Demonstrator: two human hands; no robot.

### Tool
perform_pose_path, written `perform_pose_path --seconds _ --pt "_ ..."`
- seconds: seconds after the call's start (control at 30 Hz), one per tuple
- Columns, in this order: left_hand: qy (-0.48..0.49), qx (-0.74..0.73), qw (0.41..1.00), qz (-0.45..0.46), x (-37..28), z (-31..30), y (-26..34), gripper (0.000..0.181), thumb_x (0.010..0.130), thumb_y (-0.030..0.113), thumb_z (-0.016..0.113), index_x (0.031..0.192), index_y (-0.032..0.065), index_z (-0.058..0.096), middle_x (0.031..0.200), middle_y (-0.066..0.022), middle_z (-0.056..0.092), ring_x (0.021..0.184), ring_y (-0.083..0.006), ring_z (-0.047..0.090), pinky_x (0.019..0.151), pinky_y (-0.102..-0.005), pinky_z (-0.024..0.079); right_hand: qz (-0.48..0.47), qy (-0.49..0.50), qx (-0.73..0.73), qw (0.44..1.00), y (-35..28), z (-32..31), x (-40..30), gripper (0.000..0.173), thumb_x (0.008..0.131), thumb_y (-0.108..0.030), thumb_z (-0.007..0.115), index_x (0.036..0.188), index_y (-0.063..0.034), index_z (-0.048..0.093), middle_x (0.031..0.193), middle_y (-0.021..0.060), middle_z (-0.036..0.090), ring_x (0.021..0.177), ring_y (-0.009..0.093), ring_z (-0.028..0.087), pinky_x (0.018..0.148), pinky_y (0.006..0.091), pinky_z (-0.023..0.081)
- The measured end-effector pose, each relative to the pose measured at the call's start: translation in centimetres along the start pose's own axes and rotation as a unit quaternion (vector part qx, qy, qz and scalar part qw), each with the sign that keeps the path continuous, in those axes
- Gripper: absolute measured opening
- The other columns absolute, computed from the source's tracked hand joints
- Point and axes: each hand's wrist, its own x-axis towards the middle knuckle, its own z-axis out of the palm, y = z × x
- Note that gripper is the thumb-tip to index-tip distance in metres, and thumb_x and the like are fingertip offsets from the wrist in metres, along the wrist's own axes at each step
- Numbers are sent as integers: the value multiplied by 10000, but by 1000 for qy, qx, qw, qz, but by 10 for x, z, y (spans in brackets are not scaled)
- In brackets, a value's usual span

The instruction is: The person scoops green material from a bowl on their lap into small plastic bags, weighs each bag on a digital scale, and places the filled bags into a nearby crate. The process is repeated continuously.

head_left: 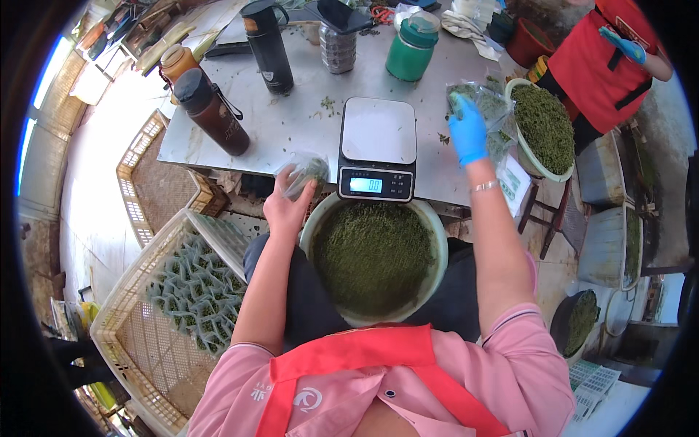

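My left hand (289, 202), bare, holds a clear plastic bag (306, 173) with some green plant material inside, at the table's front edge left of the scale. My right hand (468, 131), in a blue glove, is over filled clear bags (494, 106) at the table's right; its fingertips touch one, and whether they grip it I cannot tell. Between my hands stands a digital scale (378, 131) with a bare white platform and a lit display reading 0.0. Below it, between my legs, a round pale tub (441, 257) holds a heap of small green buds or leaves (374, 257).
A white plastic crate (123, 289) with many filled bags (199, 289) stands at lower left. Bottles, a dark tumbler (267, 49) and a green jar (412, 49) stand on the metal table (311, 128). At right are a basin of green material (540, 128) and a person in a red apron (600, 65).
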Motion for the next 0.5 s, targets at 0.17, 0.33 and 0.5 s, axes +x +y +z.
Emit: perform_pose_path --seconds 0.17,0.33,0.5 --pt "-21 -26 999 -16 1 4 -10 632 720 413 736 1228 111 512 1056 -130 662 976 -258 643 845 -344 491 -116 -66 -305 943 114 33 44 384 818 -93 475 1190 -95 567 1205 196 530 1026 384 546 882 443 448" --pt "-46 -48 998 -11 4 -3 -6 640 724 478 713 1210 112 517 1029 -127 668 931 -288 649 809 -360 499 87 37 131 987 83 20 45 277 900 -96 441 1098 -44 627 984 180 657 837 261 630 760 364 491" --pt "15 -83 995 -48 -6 -6 -27 472 853 466 568 1174 120 565 670 -80 669 709 -258 674 692 -368 509 -173 90 72 978 -97 3 -33 300 923 -49 393 1139 5 594 1183 151 593 1109 295 540 982 378 385"
